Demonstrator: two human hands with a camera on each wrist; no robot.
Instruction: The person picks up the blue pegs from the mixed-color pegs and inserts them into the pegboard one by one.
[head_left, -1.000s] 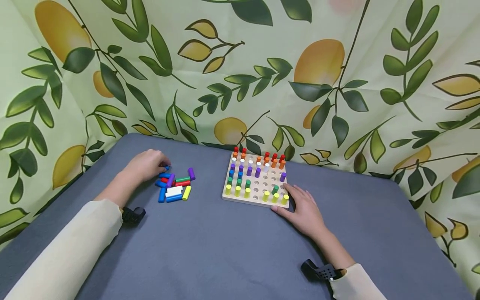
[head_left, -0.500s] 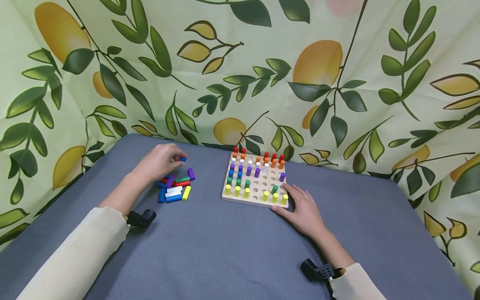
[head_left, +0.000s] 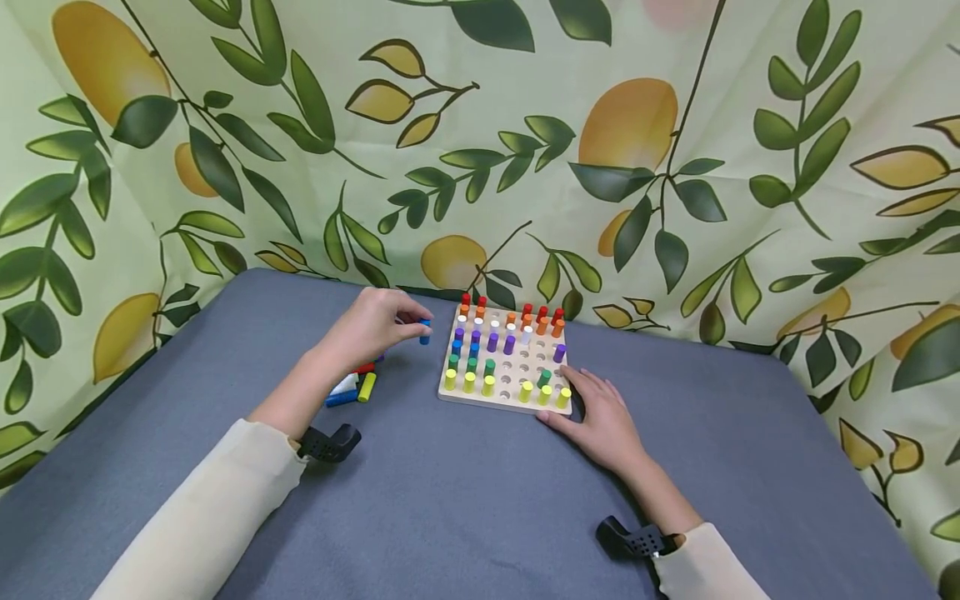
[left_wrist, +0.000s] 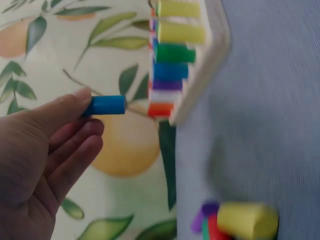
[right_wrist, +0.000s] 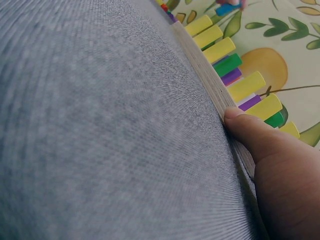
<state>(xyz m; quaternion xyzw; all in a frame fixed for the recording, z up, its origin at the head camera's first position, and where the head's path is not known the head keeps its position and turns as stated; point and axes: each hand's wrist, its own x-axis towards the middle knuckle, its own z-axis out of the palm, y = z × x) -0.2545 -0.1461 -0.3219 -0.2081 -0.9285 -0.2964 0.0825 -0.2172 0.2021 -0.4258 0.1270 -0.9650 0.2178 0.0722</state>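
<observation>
My left hand point(head_left: 369, 331) pinches a blue peg point(head_left: 425, 332) between thumb and fingertips, a little left of the wooden pegboard point(head_left: 480, 402). In the left wrist view the blue peg point(left_wrist: 109, 105) points out past the thumb, the other fingers loosely bent below it. The board carries rows of red, orange, white, purple, blue, green and yellow pegs, with several bare holes toward its right and middle. My right hand point(head_left: 606, 423) holds the board's near right corner. In the right wrist view its thumb point(right_wrist: 240, 122) presses the board's front edge.
Loose pegs lie left of the board, partly hidden by my left forearm; a yellow peg point(head_left: 367, 387) and a blue one point(head_left: 342, 398) show. A grey cloth point(head_left: 465, 500) covers the table. Behind it hangs a fruit-and-leaf patterned curtain point(head_left: 480, 83).
My left hand has lifted the blue peg from the loose pile and carried it right toward the board, where the peg now stands upright in the fingers. The right hand stays at the corner.
</observation>
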